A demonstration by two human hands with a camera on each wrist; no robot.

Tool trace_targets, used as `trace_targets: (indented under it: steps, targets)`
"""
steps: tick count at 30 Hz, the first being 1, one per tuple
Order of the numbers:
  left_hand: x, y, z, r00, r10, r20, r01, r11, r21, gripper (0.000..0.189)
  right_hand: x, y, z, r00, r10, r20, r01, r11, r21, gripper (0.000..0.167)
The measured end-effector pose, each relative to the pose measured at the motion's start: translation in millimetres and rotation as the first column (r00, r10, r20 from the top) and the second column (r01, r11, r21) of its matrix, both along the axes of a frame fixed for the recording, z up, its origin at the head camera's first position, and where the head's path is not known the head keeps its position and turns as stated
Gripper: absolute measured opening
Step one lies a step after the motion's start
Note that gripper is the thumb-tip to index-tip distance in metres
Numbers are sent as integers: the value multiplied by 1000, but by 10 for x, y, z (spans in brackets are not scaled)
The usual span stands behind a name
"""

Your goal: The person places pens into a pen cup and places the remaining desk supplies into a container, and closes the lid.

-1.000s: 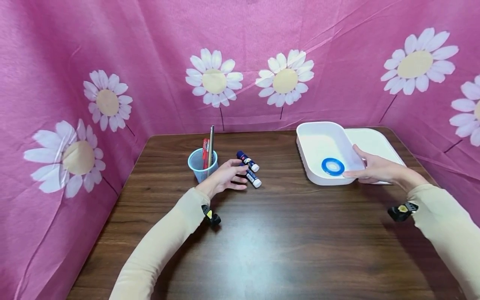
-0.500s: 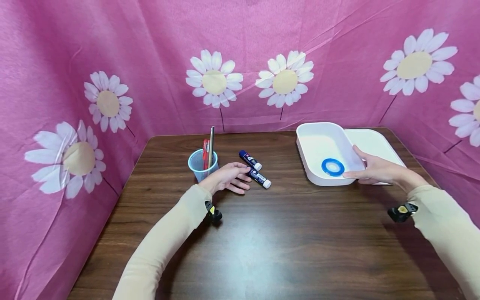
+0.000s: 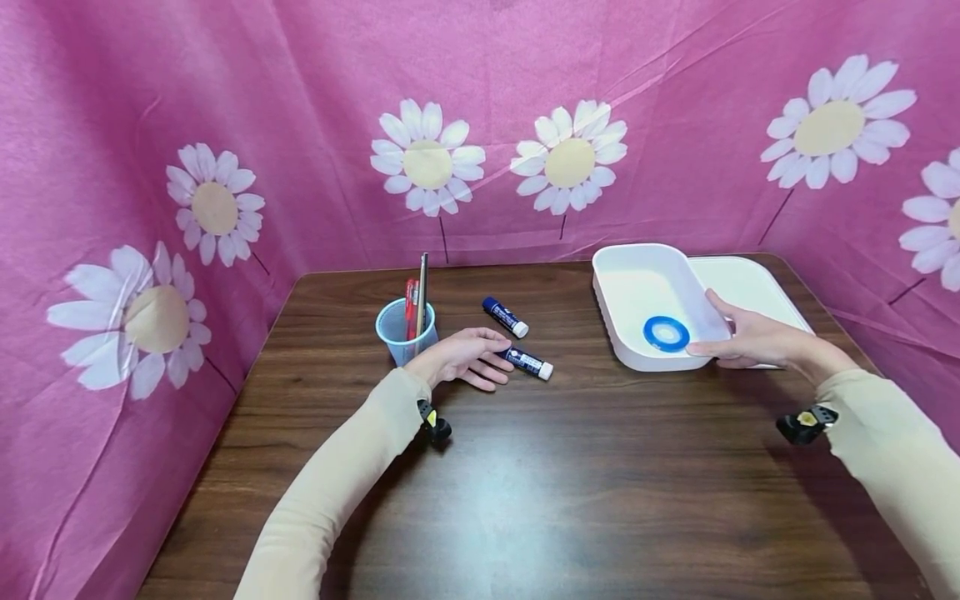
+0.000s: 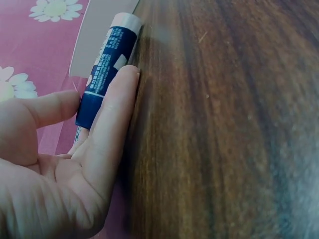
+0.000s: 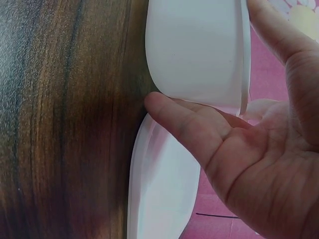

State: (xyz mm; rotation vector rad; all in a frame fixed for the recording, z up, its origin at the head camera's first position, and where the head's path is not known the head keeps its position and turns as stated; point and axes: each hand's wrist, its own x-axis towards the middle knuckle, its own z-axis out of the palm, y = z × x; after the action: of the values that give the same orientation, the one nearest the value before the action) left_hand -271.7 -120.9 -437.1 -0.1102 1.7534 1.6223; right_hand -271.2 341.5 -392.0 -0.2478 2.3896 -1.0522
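Note:
My left hand pinches one dark blue glue stick by its blue end, close over the table. In the left wrist view the thumb lies on one side of this glue stick and a finger along the other, its white end pointing away. A second glue stick lies just behind it. With my right hand I hold the right wall of a white box, thumb near the rim and fingers low on the outside. Inside the box lies a blue ring-shaped item with a pale centre, like a tape roll.
A light blue mesh cup with red and dark pens or pencils stands just behind my left wrist. Beside the box, at the back right, lies a white lid. A pink flowered curtain encloses the dark wooden table.
My left hand has moved right and slightly nearer, drawing its glue stick away from the other. The second glue stick has shifted a little right. My right hand and the box stay put.

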Motion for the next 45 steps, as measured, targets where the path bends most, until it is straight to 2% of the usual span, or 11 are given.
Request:
trace_targets:
  steps: [7,13,18,23,26,30,33,35,38,45]
  targets:
    - [-6,11,8,999,-40,-18,40,999,21,24,-12,30,-11,1000,12,-14,-12,1000,-8,114]
    - [25,47,8,995,-73,-75,80,993,89,20,-16,37,-20,1000,8,-8,-8,1000,-20,114]
    - [39,95,2,988,-70,-137,89,986,144,24,-22,40,-38,1000,4,3,-4,999,-38,114]
    - [17,153,9,987,-9,-161,46,972,232,32,-21,36,-43,1000,5,7,-5,999,-48,114]
    - [-2,199,34,985,43,-164,8,956,294,39,-17,33,-38,1000,6,4,-6,999,-53,113]
    - [-32,284,77,978,114,-176,-36,918,394,42,-11,33,-27,1000,4,19,-2,997,-79,114]
    - [-62,355,99,972,168,-165,-73,882,466,35,-9,35,-25,1000,3,29,0,996,-90,114]
    - [-74,399,115,970,188,-154,-90,867,490,30,-10,37,-29,1000,4,28,-2,996,-88,114]
    - [-82,461,137,972,192,-136,-99,859,503,30,-11,33,-34,1000,6,23,-5,997,-79,113]
    - [-103,617,175,975,182,-126,-97,863,495,42,-6,13,-29,1000,9,17,-8,997,-72,114]
